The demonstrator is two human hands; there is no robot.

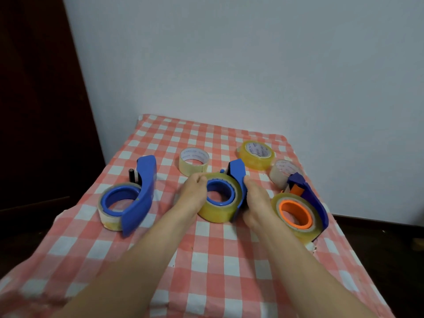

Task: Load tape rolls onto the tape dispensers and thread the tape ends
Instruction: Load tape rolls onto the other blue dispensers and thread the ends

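Yellow roll point(218, 210) sits on the dispenser point(238, 180), left hand point(195, 193) pinching its rim, right hand point(254, 203) gripping the frame; the loose tape end may restick.

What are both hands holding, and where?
The middle blue dispenser: left hand on its yellowish tape roll's edge, right hand gripping the blue handle.

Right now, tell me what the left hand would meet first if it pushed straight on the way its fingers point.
Probably the loose clear tape roll just beyond the left hand; the depth is hard to judge.
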